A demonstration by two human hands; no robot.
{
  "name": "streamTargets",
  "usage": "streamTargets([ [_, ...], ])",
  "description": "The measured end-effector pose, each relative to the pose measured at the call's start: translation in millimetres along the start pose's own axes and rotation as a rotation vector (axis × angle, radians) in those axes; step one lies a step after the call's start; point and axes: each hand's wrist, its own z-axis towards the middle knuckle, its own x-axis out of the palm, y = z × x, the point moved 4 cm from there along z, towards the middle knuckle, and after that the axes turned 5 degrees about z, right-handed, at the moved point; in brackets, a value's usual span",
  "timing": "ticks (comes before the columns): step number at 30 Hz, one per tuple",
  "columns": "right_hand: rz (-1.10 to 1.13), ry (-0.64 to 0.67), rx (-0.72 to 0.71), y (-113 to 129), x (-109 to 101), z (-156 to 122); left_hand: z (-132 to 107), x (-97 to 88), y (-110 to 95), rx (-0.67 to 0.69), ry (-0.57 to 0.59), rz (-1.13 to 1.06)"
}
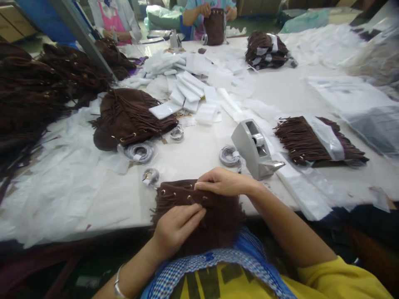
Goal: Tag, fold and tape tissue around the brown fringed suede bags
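Observation:
A dark brown fringed bag (174, 201) with gold eyelets along its top lies at the table's front edge, against my apron. My left hand (179, 226) is closed in a pinch at the bag's front, just below the eyelets, where a short piece of brown cord shows. My right hand (221, 182) grips the bag's top edge, with its thumb along the rim and its fingers partly hidden. Beyond the bag lie a small coiled grey strap (151, 177) and a larger coiled strap (230, 155), next to a grey tape dispenser (251, 145).
Another fringed bag (124, 112) lies at left, near a brown pile (28, 91). A wrapped fringed bag (311, 139) sits at right. White packets (190, 87) and plastic sheets (102, 187) cover much of the table. Across it, a co-worker's hands hold a brown bag (215, 27); another person stands beside.

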Motion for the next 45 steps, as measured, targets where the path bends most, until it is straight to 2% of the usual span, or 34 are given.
streamTargets([
  [4,-0.133,-0.025,-0.086,3.9,3.3,23.7,-15.7,-2.0,-9.9,-0.001,-0.037,-0.088],
  [8,-0.421,0.065,-0.255,7.4,25.2,57.5,-17.3,-7.0,-15.7,0.045,-0.023,-0.115],
  [11,-0.551,0.069,-0.294,8.7,39.1,69.9,-15.4,-13.3,-15.5,0.084,-0.006,-0.117],
  [14,-0.557,0.012,-0.278,7.2,42.4,72.5,-13.4,-22.1,-13.3,0.133,0.024,-0.152],
  [18,-0.654,-0.099,-0.131,-5.4,37.6,73.2,-9.3,-31.5,-13.6,0.147,0.071,-0.207],
  [22,-0.675,-0.098,-0.106,-12.9,38.4,78.8,0.8,-34.6,-18.9,0.184,0.092,-0.272],
  [25,-0.61,-0.027,-0.093,-16.1,38.9,86.1,9.8,-36.4,-12.4,0.213,0.144,-0.278],
  [27,-0.568,0.034,-0.096,-17.5,38.1,89.5,16.9,-41.4,2.9,0.12,0.107,-0.233],
  [29,-0.533,0.085,-0.101,-17.5,36.8,90.4,23.8,-46.2,24.1,-0.084,0.08,-0.125],
  [30,-0.521,0.109,-0.094,-17.1,36.3,89.9,26.3,-46.6,34.1,-0.194,0.117,-0.071],
  [32,-0.513,0.163,-0.065,-15.4,36.3,87.2,28.6,-42.4,47.5,-0.341,0.326,-0.013],
  [35,-0.561,0.171,-0.036,-10.4,37.2,81.7,22.5,-35.8,48.9,-0.41,0.698,-0.05],
  [37,-0.635,0.121,-0.042,-8.0,38.2,79.7,15.6,-37.7,40.8,-0.405,0.819,-0.079],
  [39,-0.702,0.068,-0.039,-8.9,39.1,80.3,10.0,-43.3,28.4,-0.368,0.831,-0.118],
  [41,-0.731,0.047,-0.03,-13.3,38.5,83.9,5.7,-49.8,15.6,-0.323,0.794,-0.167],
  [45,-0.628,0.062,-0.015,-25.0,20.9,91.1,-0.7,-55.2,3.8,-0.257,0.748,-0.216],
])
